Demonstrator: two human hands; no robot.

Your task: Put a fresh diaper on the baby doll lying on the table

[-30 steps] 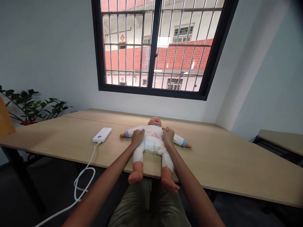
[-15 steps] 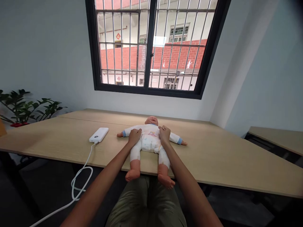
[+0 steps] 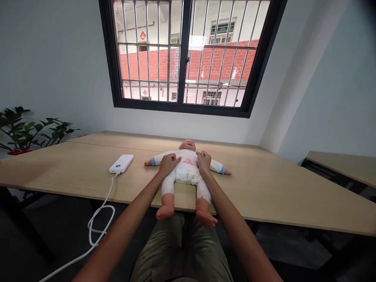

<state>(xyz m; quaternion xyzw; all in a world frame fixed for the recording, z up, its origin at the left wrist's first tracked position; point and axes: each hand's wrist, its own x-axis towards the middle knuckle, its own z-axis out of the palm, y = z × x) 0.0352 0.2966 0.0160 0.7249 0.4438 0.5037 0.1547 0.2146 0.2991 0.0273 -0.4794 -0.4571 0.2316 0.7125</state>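
Observation:
A baby doll (image 3: 188, 156) lies on its back on the table, head toward the window, with arms spread and feet hanging over the near edge. It wears a white outfit with blue cuffs and a white diaper (image 3: 185, 176) around its hips. My left hand (image 3: 169, 164) is closed at one side of the doll's torso, thumb against the white cloth. On the other side of the chest, my right hand (image 3: 204, 161) is curled into a fist. Whether cloth is pinched in either hand is hidden by the fingers.
A white power bank (image 3: 121, 163) lies left of the doll on the wooden table (image 3: 270, 188). Its white cable (image 3: 110, 219) loops down off the front edge. A potted plant (image 3: 38, 131) stands at the far left, and a barred window (image 3: 182, 105) is behind the table.
The camera view has tilted slightly down, so everything sits a little higher. My left hand has turned slightly, its thumb now pointing further over the doll's chest. The doll lies as before.

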